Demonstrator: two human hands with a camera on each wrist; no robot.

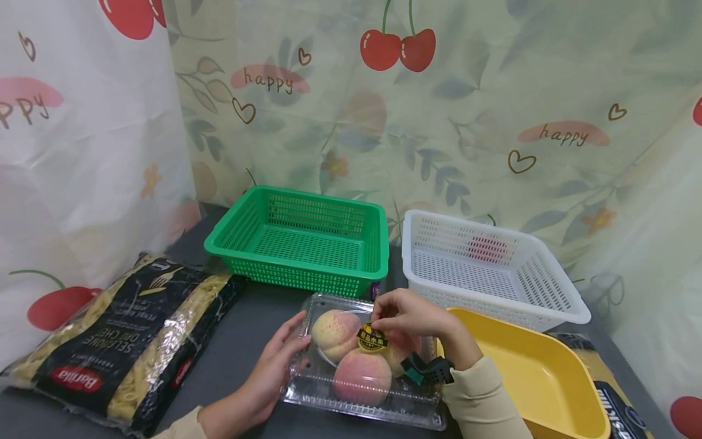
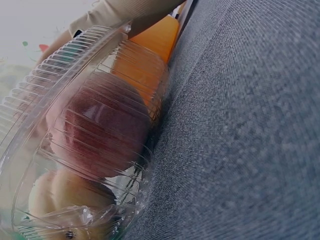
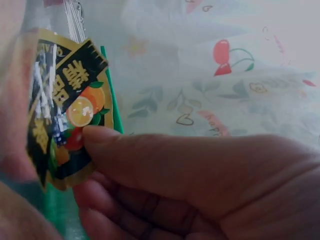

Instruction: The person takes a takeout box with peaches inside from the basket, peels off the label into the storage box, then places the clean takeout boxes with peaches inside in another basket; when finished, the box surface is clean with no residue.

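Head view: clear box (image 1: 312,390) of peaches (image 1: 362,378) sits about mid-width, toward the near edge of the surface (image 1: 247,329). Left hand (image 1: 274,366) touches the box's left side, fingers fairly straight. Right hand (image 1: 411,317) pinches the black-and-gold label (image 1: 373,344) over the peaches. Green basket (image 1: 290,274) and white basket (image 1: 482,305) at the back edge; pasta bag (image 1: 120,341) at the left edge; yellow tray (image 1: 526,378) just right of the box.

Left wrist view: box close up, peaches showing through its ribbed wall.

Right wrist view: thumb clamped on the label, fingers curled beneath, fruit print showing.
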